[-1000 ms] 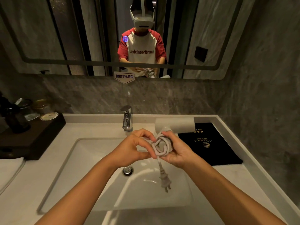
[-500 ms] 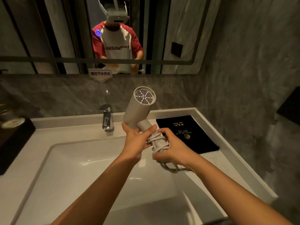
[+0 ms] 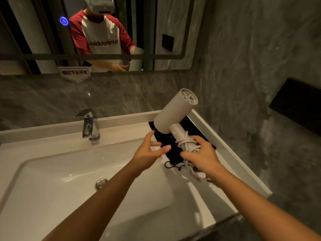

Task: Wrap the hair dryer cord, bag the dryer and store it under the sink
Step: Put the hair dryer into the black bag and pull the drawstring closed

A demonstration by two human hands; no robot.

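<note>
Over the right-hand corner of the white vanity counter [image 3: 121, 134], the pale cylindrical hair dryer [image 3: 175, 113] is held tilted, its vented rear end pointing up toward the grey stone wall. Its light grey cord [image 3: 188, 144] is looped several times around the handle, so the wrapping step looks essentially done, though a loose tail trails down past the wrist toward the counter; the plug end is not clear to see. Bagging has not begun: the flat black fabric drawstring bag [image 3: 171, 153] lies on the counter directly beneath the dryer, beside the white rectangular sink basin [image 3: 60, 188], with its thin black drawstring [image 3: 172, 165] curled on the counter near the basin's edge. Storing under the sink is also left to do, and no cupboard shows.

The right hand [image 3: 199, 153] is clamped around the cord-wrapped handle, fingers curled over the loops and pinning them in place. The left hand [image 3: 151, 151] carries nothing; its fingers are spread and slightly curved, hovering just beside the handle and above the bag, touching neither as far as can be seen. It seems placed to take up the bag and open its mouth.
</note>
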